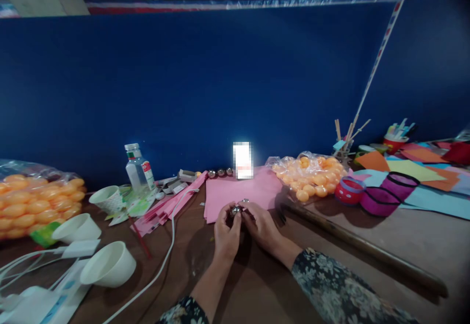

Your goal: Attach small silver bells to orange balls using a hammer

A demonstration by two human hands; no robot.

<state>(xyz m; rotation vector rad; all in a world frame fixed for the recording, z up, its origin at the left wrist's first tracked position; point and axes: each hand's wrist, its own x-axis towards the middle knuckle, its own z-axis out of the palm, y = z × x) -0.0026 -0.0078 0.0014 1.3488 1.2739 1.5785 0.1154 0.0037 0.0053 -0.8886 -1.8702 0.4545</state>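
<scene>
My left hand (226, 233) and my right hand (261, 226) meet at the middle of the table, their fingers closed around a small shiny silver ball (235, 210). Both hands touch the ball, which shows between the fingertips. Just beyond them lie pink sheets (220, 194), with another small shiny piece (245, 200) near my right fingers. Several dark metallic balls (221, 172) stand in a row at the back edge of the pink sheets. Upright behind the sheets is a bright, blurred-out rectangle (243, 160).
A hammer with a long wooden handle (360, 238) lies at the right. Bags of orange balls (40, 201) (312, 174), purple cups (380, 201) and coloured paper (433, 201) stand around. White cups (110, 265), a bottle (138, 170), a power strip (66, 289) and a white cable (167, 255) are left.
</scene>
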